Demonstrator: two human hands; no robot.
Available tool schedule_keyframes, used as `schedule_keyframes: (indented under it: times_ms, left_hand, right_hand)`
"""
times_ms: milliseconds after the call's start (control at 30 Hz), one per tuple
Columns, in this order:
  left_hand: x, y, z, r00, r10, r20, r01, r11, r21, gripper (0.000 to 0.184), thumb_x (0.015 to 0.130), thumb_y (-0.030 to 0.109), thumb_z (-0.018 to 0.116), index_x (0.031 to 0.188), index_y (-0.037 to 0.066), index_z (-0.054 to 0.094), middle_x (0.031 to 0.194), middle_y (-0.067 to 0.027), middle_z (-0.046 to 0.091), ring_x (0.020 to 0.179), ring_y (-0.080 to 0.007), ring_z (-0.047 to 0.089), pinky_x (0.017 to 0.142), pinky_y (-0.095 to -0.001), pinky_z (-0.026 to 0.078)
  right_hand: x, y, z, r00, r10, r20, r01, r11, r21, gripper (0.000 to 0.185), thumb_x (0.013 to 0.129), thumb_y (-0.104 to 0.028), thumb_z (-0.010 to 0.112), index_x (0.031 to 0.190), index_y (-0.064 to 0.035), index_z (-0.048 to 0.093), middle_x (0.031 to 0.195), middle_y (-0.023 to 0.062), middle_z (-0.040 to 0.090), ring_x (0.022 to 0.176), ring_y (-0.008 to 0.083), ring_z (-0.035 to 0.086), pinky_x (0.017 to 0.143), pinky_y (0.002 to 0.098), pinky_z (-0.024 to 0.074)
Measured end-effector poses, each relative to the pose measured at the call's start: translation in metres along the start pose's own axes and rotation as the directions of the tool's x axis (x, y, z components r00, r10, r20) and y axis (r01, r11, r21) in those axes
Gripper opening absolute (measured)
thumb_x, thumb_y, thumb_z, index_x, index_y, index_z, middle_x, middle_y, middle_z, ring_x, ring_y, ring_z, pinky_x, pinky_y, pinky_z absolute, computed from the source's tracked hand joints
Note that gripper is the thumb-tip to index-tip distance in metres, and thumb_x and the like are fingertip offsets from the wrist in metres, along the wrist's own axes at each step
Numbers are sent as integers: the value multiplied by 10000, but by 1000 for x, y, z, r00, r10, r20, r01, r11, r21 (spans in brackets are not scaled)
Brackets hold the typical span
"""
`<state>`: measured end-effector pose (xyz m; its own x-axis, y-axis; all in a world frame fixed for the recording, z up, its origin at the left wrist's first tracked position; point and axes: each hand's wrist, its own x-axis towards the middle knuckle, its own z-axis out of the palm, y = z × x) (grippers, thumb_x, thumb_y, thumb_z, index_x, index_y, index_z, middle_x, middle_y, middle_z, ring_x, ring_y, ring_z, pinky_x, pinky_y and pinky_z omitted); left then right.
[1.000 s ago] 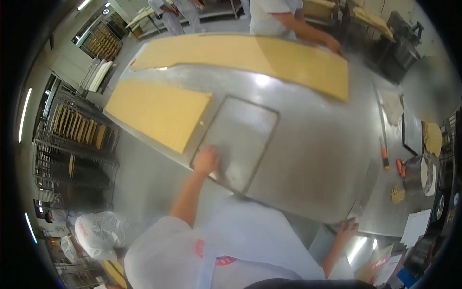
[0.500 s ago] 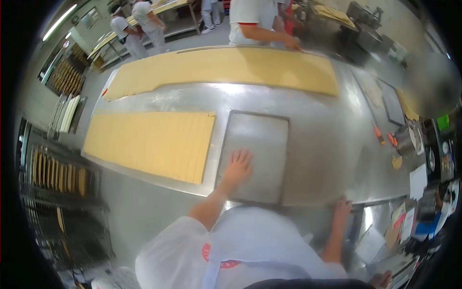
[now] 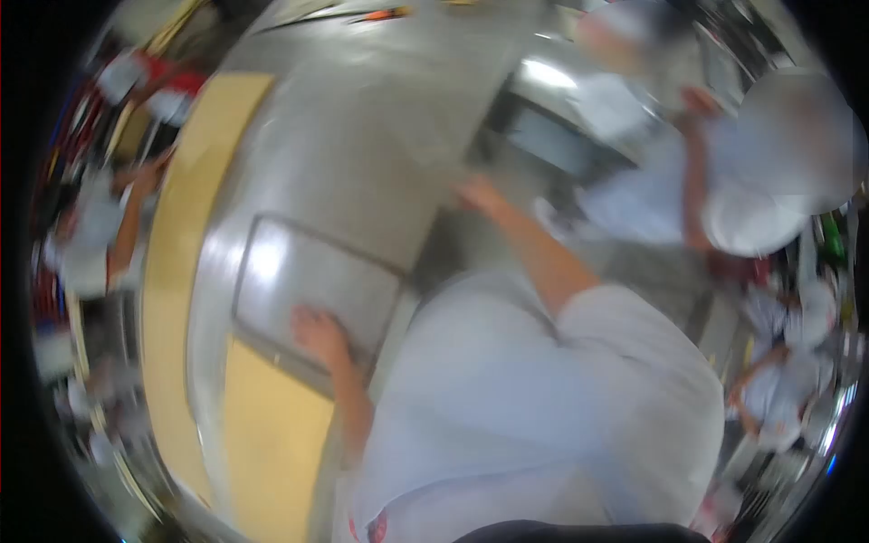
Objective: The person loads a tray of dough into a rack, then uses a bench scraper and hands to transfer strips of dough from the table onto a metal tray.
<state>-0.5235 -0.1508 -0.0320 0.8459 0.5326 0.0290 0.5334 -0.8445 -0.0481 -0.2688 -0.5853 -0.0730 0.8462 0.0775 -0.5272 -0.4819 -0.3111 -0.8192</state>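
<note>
My left hand (image 3: 319, 333) lies palm down on a flat metal tray (image 3: 348, 258), fingers spread over it and holding nothing. By the edge of the steel table (image 3: 371, 145) is my right hand (image 3: 478, 196), its fingers smeared by motion. A cut yellow sheet that looks like dough or sponge (image 3: 272, 425) lies beside the tray, below my left hand. Along the far side of the table runs a longer yellow sheet (image 3: 176, 262).
A co-worker (image 3: 95, 226) stands beyond the long sheet, an arm over its edge. Another person in white (image 3: 661, 185) is close on my right. An orange-handled tool (image 3: 385, 14) lies at the table's top end. More people (image 3: 778, 380) are behind on the right.
My view has swung to the right, so the table appears rotated. My left hand remains on the tray, and my right arm is stretched farther forward along the table edge.
</note>
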Motion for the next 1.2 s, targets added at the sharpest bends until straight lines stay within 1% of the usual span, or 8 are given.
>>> schedule_keyframes:
  times_ms: [133, 400, 500, 567, 667, 1000, 1167, 1200]
  left_hand:
    - [2, -8, 7, 998, 58, 41, -62, 992, 110, 592, 1093, 359, 409, 1608, 76, 335, 1672, -136, 328, 1521, -367, 312, 1208, -555, 273]
    - [22, -45, 43, 993, 89, -81, -109, 947, -302, 669, 1079, 501, 440, 1600, 90, 349, 1597, -175, 411, 1424, -385, 427, 1154, -514, 367]
    - [-2, 23, -65, 977, 183, 108, 52, 287, -957, 697, 1066, 526, 468, 1586, 73, 367, 1561, -169, 449, 1410, -364, 443, 1160, -475, 384]
    - [-7, 49, -99, 834, 510, 208, 439, -387, -811, 698, 1061, 526, 481, 1584, 77, 370, 1560, -148, 453, 1420, -344, 435, 1176, -461, 378]
    - [-20, 97, -158, 825, 171, 539, 509, -640, -575, 678, 1066, 520, 466, 1598, 117, 352, 1607, -136, 404, 1456, -329, 405, 1215, -467, 332]
    - [-50, -60, -89, 872, 57, 486, 485, 36, -874, 505, 1005, 437, 638, 1152, -43, 694, 998, -95, 727, 933, -207, 648, 869, -376, 512]
    - [20, -195, -57, 979, 51, 197, 180, 241, -954, 368, 1036, 386, 587, 1164, 69, 724, 990, -77, 747, 927, -201, 680, 845, -374, 526]
    - [50, -229, -59, 994, -95, 51, 98, 588, -803, 357, 1033, 363, 560, 1186, 82, 719, 1047, -125, 759, 985, -298, 712, 872, -413, 534]
  right_hand:
    - [-41, -20, 11, 981, -146, 127, 66, 870, 489, 233, 927, -267, 753, 998, -46, 737, 821, 13, 690, 710, 121, 647, 605, 311, 530]
    - [-166, -55, 26, 915, -316, 250, 227, 917, 328, 221, 997, -273, 681, 1042, -61, 728, 773, -20, 644, 675, 86, 561, 591, 297, 456]
    - [-209, -52, 59, 779, -468, 417, 427, 883, 192, 375, 1006, -372, 658, 1022, -1, 711, 904, 100, 710, 784, 194, 619, 691, 385, 494]
    - [-227, -58, 79, 667, -564, 486, 612, 788, 75, 421, 1006, -400, 643, 1001, 16, 705, 924, 136, 719, 775, 228, 627, 692, 409, 494]
    - [-237, -61, 117, 576, -549, 606, 746, 656, -115, 443, 984, -416, 646, 993, 21, 718, 959, 174, 738, 796, 269, 659, 717, 440, 513]
    - [-330, -116, 286, 765, -231, 602, 134, 970, 202, 318, 931, -246, 766, 1090, 25, 720, 944, 9, 702, 794, 83, 567, 699, 313, 495]
    - [-361, -116, 328, 828, -206, 522, 282, 957, -70, 324, 928, -280, 747, 1035, 26, 722, 839, -18, 651, 774, 87, 543, 680, 307, 460]
    - [-369, -115, 334, 840, -236, 489, 331, 937, -116, 348, 931, -293, 742, 1037, 38, 720, 834, -25, 639, 770, 85, 529, 673, 311, 453]
